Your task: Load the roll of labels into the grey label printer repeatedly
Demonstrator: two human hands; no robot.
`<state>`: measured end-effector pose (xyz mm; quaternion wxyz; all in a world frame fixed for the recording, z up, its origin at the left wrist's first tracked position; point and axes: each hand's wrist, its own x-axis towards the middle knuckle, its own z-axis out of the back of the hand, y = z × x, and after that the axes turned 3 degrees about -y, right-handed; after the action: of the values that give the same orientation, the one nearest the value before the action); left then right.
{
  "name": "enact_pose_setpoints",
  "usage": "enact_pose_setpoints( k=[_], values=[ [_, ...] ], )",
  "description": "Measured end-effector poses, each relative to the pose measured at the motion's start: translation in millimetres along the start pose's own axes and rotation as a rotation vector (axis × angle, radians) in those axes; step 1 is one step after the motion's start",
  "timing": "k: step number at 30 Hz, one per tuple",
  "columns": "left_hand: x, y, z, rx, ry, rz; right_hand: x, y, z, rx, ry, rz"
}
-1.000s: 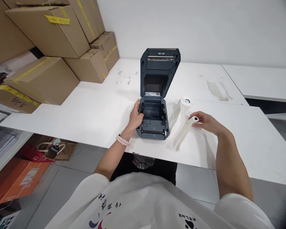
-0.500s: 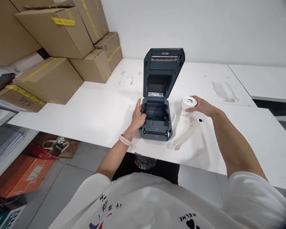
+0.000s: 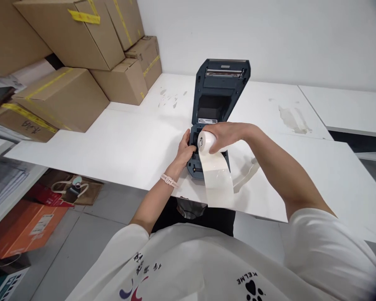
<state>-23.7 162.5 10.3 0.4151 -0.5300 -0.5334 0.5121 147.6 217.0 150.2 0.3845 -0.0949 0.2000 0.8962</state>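
A dark grey label printer (image 3: 221, 90) stands on the white table with its lid raised. My left hand (image 3: 186, 149) grips the left side of its base, thumb over the inner edge. In my right hand (image 3: 227, 134) is a roll of white labels (image 3: 207, 142), held on its side over the open compartment. A strip of blank labels (image 3: 218, 179) hangs from the roll across the printer's front and past the table edge. The roll and my right hand hide most of the compartment. Right of the printer lies a loose curled strip of backing paper (image 3: 247, 175), partly behind my right forearm.
Cardboard boxes (image 3: 62, 98) with yellow tape are stacked on the left of the white table (image 3: 138, 146). A white wall (image 3: 263, 37) rises behind. On the floor at lower left are an orange box (image 3: 28, 228) and a paper bag (image 3: 89, 192).
My right hand has lifted the label roll from the table on the right and brought it left over the printer, turned on its side, its strip trailing. My left hand stays on the printer.
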Motion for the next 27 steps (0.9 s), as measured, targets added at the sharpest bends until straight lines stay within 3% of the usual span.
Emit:
enact_pose_setpoints(
  k=[4,9,13,16,19,22,27],
  values=[
    [1.6,1.1,-0.7,0.002,-0.006,0.005,32.4,8.1,-15.8,-0.210,0.094,-0.069],
    [2.5,1.0,-1.8,-0.026,-0.014,0.004,46.8,-1.7,-30.4,-0.206,0.086,-0.091],
    [0.6,0.3,-1.6,-0.031,-0.006,0.000,8.0,-1.1,-51.6,-0.143,-0.186,-0.020],
    [-1.8,0.3,-1.2,-0.031,0.008,-0.007,-39.1,11.6,-89.4,-0.068,-0.418,0.075],
    [-3.1,0.5,-1.5,-0.042,0.004,-0.026,-71.6,32.2,-135.9,-0.045,-0.477,0.118],
    [-2.8,0.8,-1.9,-0.034,-0.016,-0.032,-78.8,50.4,-168.1,-0.072,-0.525,0.064],
    [-4.8,-3.3,-2.8,-0.028,-0.017,-0.028,-72.3,59.9,-175.9,-0.096,-0.566,0.013]
  ],
)
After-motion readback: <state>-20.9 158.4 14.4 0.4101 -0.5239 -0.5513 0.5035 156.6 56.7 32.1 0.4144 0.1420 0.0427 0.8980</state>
